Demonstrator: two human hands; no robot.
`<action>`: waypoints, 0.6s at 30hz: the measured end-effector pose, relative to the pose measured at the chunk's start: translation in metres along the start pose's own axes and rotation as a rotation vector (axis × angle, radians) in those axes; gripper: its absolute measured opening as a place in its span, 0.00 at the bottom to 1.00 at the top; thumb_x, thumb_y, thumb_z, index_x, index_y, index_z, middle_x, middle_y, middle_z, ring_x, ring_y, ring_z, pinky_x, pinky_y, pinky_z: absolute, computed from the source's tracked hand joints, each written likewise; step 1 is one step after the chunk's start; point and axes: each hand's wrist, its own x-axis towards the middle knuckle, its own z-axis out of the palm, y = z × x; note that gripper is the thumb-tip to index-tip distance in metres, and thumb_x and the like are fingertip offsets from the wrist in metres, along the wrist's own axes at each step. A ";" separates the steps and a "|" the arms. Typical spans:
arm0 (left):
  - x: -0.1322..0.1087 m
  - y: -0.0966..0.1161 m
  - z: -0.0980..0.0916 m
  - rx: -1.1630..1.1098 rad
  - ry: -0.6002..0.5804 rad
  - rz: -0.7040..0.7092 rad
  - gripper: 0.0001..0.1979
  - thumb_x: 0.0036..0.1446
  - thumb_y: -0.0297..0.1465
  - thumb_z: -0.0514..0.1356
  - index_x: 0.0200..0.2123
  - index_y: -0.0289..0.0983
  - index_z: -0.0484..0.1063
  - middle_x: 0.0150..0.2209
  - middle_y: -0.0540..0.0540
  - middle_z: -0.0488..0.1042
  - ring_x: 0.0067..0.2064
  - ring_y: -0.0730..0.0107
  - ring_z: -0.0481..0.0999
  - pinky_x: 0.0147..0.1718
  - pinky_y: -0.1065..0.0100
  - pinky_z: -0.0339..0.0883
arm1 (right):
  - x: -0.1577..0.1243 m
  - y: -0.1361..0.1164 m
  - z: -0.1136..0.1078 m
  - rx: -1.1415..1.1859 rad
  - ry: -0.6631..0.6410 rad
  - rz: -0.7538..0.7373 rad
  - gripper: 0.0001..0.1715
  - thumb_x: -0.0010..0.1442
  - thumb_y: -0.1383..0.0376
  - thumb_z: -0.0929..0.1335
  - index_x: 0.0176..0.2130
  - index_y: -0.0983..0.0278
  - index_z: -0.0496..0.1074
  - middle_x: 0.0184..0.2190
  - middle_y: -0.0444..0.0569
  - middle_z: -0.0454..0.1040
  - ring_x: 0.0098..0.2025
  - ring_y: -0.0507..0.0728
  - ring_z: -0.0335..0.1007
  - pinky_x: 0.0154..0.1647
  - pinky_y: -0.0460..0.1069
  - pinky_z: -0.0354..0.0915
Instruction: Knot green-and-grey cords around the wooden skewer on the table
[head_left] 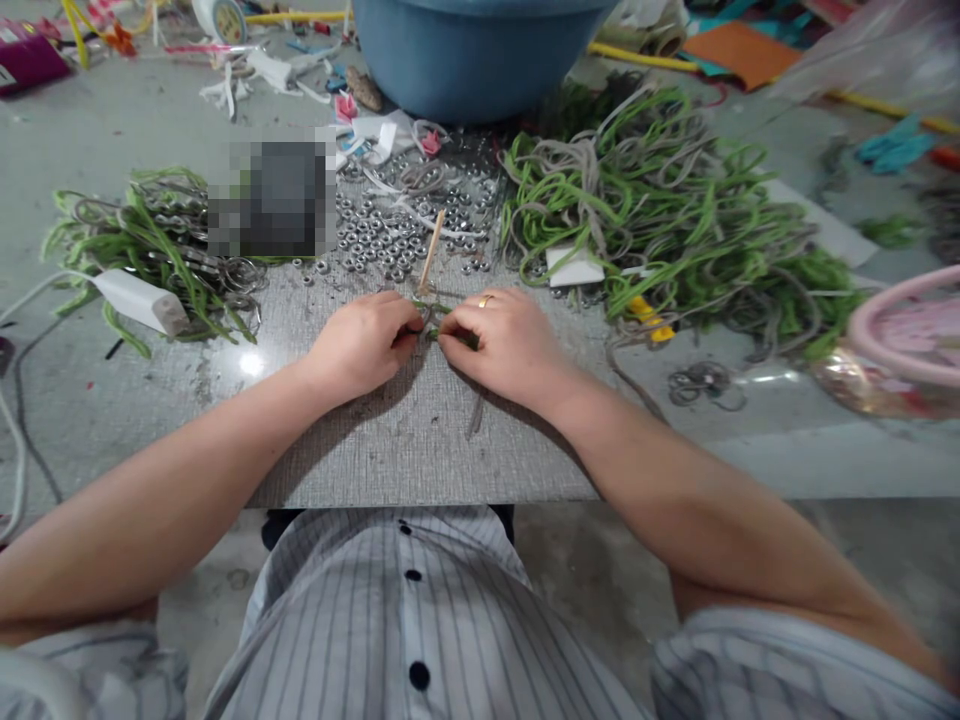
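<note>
Close together over the middle of the table, my left hand (364, 340) and my right hand (502, 345) both pinch a thin green and grey cord (432, 334). The fingers of each hand are closed, and part of the cord is hidden beneath them. A loose grey end (475, 415) hangs out below my right hand. Just beyond the fingertips a thin wooden stick (433, 250) points away from me. Behind it, many small shiny metal rings or nuts (379, 240) lie scattered on the table (330, 460).
A tangled heap of green and grey cords (637, 200) covers the right side. Finished-looking cord bundles (142, 225) with metal rings lie left, beside a white adapter (142, 300). A blue basin (480, 60) stands at the back. A pink-rimmed object (870, 320) is far right.
</note>
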 end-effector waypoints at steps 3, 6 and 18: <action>0.000 0.000 0.000 0.014 -0.003 -0.002 0.12 0.54 0.25 0.54 0.38 0.33 0.77 0.34 0.44 0.76 0.35 0.66 0.75 0.35 0.67 0.68 | 0.000 0.001 0.001 0.020 -0.007 -0.005 0.07 0.57 0.68 0.66 0.28 0.62 0.72 0.28 0.49 0.76 0.35 0.59 0.68 0.39 0.52 0.56; 0.001 0.001 -0.001 0.027 -0.006 -0.004 0.12 0.55 0.25 0.54 0.38 0.33 0.77 0.33 0.44 0.76 0.35 0.66 0.75 0.35 0.67 0.68 | 0.000 0.001 0.003 0.034 0.000 -0.004 0.07 0.57 0.68 0.66 0.29 0.62 0.73 0.28 0.49 0.77 0.35 0.59 0.69 0.39 0.52 0.56; 0.002 -0.001 0.001 0.050 0.016 0.028 0.12 0.58 0.27 0.55 0.37 0.35 0.79 0.31 0.45 0.76 0.36 0.67 0.76 0.35 0.69 0.69 | 0.003 0.002 0.005 0.088 -0.014 0.000 0.08 0.58 0.68 0.66 0.31 0.63 0.74 0.28 0.50 0.76 0.35 0.59 0.69 0.39 0.52 0.58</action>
